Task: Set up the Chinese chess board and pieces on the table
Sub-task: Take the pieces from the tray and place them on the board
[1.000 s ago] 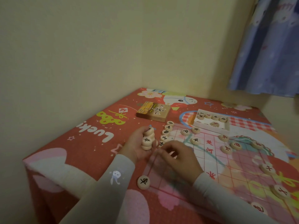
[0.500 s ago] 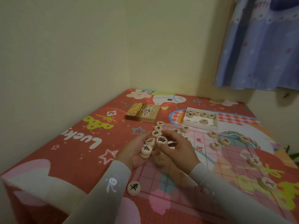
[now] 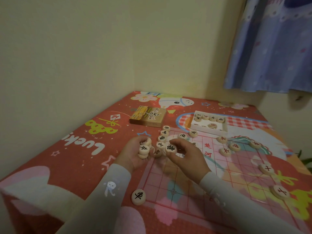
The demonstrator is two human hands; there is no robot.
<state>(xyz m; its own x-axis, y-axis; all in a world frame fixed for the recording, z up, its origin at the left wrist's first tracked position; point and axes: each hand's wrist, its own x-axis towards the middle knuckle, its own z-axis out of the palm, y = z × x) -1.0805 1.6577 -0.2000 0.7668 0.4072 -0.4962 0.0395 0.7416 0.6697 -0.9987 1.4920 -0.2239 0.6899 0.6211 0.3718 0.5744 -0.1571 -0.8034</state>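
The right hand (image 3: 187, 156) is pinching one round chess piece (image 3: 171, 148) between its thumb and fingertips, holding it up just above the board (image 3: 194, 174) near the board's left edge. The left hand (image 3: 135, 154) is curling around a little stack of pieces (image 3: 143, 149), just to the left of the board and beside the right hand.

The board is lying flat on the table (image 3: 70, 157), right under the pinched piece. So the right hand is the nearer one, and I think it only needs to go down to a free crossing on the left edge row. A row of pieces (image 3: 163, 138) is already sitting along that edge, going away from the person. One more piece (image 3: 138, 196) is lying at the board's near left corner.

The pieces are smooth, pale wooden discs, flat like thick coins, with a dark sign on top. The board is a thin, see-through sheet with red lines. A white tray (image 3: 209, 123) beyond the board's far edge is holding more pieces.
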